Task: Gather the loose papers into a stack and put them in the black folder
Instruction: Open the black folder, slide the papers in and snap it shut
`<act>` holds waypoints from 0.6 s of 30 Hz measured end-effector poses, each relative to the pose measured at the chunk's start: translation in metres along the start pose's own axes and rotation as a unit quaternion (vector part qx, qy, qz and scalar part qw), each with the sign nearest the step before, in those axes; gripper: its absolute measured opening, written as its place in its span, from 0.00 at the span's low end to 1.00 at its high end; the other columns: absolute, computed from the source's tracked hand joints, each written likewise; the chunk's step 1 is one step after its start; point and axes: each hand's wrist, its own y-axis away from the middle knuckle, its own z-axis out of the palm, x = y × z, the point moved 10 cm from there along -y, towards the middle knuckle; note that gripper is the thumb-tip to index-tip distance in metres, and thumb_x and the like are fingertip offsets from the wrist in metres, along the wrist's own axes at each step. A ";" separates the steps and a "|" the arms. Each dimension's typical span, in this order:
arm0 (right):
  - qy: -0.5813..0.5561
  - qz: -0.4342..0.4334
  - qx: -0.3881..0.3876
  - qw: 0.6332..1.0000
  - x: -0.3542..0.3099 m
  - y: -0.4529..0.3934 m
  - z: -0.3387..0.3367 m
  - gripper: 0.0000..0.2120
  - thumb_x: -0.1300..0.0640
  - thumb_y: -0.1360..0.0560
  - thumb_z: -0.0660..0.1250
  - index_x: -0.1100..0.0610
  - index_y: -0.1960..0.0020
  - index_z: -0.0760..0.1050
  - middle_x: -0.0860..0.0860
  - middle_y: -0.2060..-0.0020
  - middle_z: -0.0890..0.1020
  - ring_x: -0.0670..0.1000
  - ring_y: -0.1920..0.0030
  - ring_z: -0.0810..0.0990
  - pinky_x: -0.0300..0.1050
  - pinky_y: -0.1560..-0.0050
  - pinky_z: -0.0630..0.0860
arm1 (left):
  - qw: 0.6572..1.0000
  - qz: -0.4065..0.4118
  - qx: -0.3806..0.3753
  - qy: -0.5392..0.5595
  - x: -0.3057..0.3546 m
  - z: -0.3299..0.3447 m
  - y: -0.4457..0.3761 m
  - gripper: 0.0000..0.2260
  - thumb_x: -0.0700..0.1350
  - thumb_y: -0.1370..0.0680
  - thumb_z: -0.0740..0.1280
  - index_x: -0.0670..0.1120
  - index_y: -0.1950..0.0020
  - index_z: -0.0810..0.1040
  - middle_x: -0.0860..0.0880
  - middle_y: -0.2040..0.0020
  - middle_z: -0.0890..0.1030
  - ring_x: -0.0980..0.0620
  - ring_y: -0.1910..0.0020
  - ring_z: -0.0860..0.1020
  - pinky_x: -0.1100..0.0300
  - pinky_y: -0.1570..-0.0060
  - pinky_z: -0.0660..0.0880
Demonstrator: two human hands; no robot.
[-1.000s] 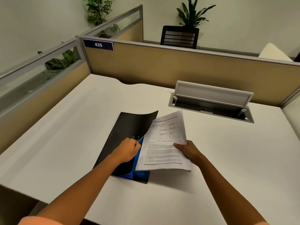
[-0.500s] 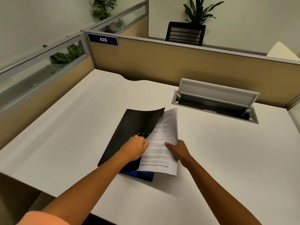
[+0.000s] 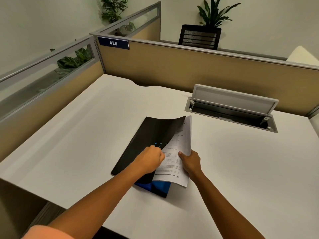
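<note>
The right hand grips the stack of papers at its right edge, thumb on top and fingers underneath. The left hand is closed on the free edge of the black folder's cover, holding it lifted and curved. The folder lies on the white desk; the papers sit partly under the raised cover, their right and near edges projecting.

Handling, as judged: the stack is light and limp and the sheets may fan or slip, so hold near mid-edge and square them. The cover is thin and flexible; hold it at the free edge.

A blue inner pocket shows at the near end. Farther back, an open cable tray; its contents cannot be seen.
</note>
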 end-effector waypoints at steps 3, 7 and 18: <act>0.000 0.002 0.022 1.000 0.004 0.007 0.000 0.20 0.52 0.21 0.65 0.59 0.31 0.70 0.58 0.35 0.77 0.62 0.41 0.80 0.56 0.42 0.78 | 1.000 -0.012 0.013 -0.005 0.000 0.000 0.002 0.12 0.42 0.19 0.57 0.41 0.60 0.74 0.50 0.67 0.68 0.51 0.66 0.68 0.57 0.65 0.67; -0.018 0.009 0.035 0.999 0.008 0.016 0.007 0.21 0.52 0.20 0.65 0.58 0.30 0.69 0.58 0.34 0.77 0.62 0.39 0.79 0.58 0.40 0.77 | 1.000 -0.002 0.002 0.013 0.008 0.003 0.005 0.11 0.39 0.18 0.58 0.40 0.58 0.76 0.45 0.61 0.74 0.51 0.66 0.70 0.56 0.65 0.72; -0.017 -0.008 0.047 0.999 -0.003 0.022 0.031 0.18 0.53 0.20 0.64 0.60 0.33 0.70 0.58 0.38 0.79 0.58 0.40 0.79 0.52 0.38 0.76 | 1.000 0.005 -0.022 -0.003 0.028 0.009 0.005 0.13 0.44 0.18 0.59 0.44 0.61 0.74 0.45 0.63 0.78 0.52 0.66 0.75 0.57 0.62 0.77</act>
